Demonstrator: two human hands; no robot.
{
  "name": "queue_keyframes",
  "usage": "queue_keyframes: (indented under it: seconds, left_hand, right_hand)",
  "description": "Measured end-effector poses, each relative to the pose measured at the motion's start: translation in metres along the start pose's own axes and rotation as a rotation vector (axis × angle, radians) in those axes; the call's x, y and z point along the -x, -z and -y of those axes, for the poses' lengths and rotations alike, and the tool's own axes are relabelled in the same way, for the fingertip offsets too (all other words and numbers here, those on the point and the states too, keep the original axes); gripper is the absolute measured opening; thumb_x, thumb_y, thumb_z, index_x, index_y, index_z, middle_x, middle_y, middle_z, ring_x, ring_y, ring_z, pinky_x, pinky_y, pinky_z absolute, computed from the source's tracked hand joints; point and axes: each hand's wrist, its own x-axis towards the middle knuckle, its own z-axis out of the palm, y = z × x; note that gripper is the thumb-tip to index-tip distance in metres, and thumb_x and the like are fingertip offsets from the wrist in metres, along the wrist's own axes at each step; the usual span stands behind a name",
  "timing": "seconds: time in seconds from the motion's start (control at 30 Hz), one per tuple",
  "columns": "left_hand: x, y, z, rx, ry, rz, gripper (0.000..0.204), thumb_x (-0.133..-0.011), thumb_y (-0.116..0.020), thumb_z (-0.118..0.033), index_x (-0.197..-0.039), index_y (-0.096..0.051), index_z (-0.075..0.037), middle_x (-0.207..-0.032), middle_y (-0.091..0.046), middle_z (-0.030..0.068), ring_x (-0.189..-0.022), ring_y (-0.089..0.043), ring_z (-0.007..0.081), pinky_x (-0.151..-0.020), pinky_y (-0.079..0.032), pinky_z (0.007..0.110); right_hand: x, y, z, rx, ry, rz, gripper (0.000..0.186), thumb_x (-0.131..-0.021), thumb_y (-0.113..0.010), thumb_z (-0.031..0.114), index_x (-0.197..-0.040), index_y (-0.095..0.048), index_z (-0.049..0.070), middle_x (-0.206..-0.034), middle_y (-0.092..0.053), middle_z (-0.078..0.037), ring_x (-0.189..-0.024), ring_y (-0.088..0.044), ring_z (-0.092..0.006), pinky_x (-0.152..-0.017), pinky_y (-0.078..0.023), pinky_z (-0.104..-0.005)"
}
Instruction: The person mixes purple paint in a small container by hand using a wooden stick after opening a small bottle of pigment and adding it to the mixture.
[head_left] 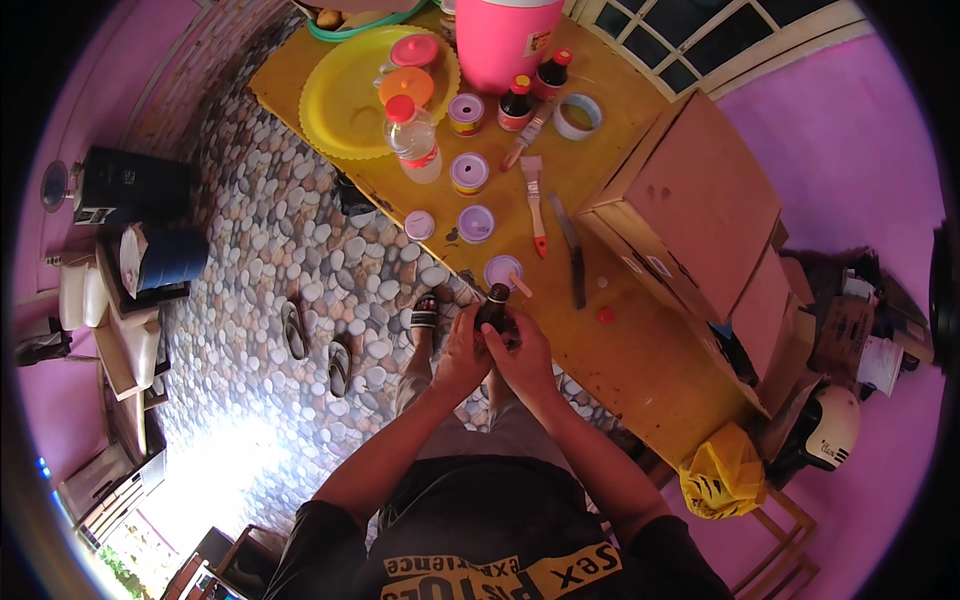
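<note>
Between my two hands, just off the table's near edge, is a small dark bottle (496, 299) with its neck pointing up and away from me. My left hand (463, 352) wraps its left side, while my right hand (522, 350) closes round the right side, thumb across the front. Right behind the bottle stands a small round tin (503, 271) with a flat wooden stick (519, 285) on it. More small tins with pale purple tops, such as one tin (475, 223) and another tin (469, 173), form a row going away. A round lid (419, 225) lies left of them.
On the yellow table (600, 350) lie a paintbrush (534, 200), a second brush (528, 138), a dark knife-like blade (572, 250), a red cap (605, 315) and a tape roll (577, 117). A cardboard box (690, 190) fills the right; a clear bottle (412, 140) and yellow tray (335, 90) stand far left.
</note>
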Motion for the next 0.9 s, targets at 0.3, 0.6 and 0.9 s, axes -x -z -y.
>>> queue_keyframes:
  seconds: [0.3, 0.6, 0.9]
  left_hand:
    - [-0.003, 0.001, -0.005, -0.060, -0.036, 0.008, 0.068, -0.091, -0.076, -0.015, -0.146, -0.040, 0.002, -0.122, -0.057, 0.0278, -0.108, -0.061, 0.0516, -0.087, -0.052, 0.054]
    - [-0.003, 0.004, -0.011, -0.064, 0.046, 0.029, 0.066, -0.092, -0.074, -0.016, -0.146, -0.040, 0.001, -0.123, -0.056, 0.0270, -0.106, -0.062, 0.0504, -0.085, -0.053, 0.053]
    - [-0.004, 0.004, -0.013, -0.075, 0.075, 0.058, 0.065, -0.093, -0.072, -0.014, -0.147, -0.040, 0.002, -0.124, -0.056, 0.0273, -0.107, -0.062, 0.0494, -0.087, -0.053, 0.053]
  right_hand:
    - [-0.002, 0.001, 0.006, -0.016, -0.029, -0.025, 0.049, -0.093, -0.077, 0.030, -0.128, -0.065, -0.002, -0.107, -0.070, -0.014, -0.083, -0.069, -0.0210, -0.080, -0.055, -0.0358]
    - [-0.002, 0.001, 0.008, 0.049, -0.035, -0.019, 0.046, -0.095, -0.078, 0.026, -0.129, -0.065, -0.002, -0.108, -0.070, -0.011, -0.087, -0.067, -0.0145, -0.075, -0.056, -0.0293]
    - [-0.001, 0.001, 0.009, 0.029, -0.051, -0.034, 0.046, -0.095, -0.078, 0.027, -0.129, -0.065, -0.002, -0.111, -0.070, -0.013, -0.089, -0.068, -0.0162, -0.076, -0.057, -0.0307]
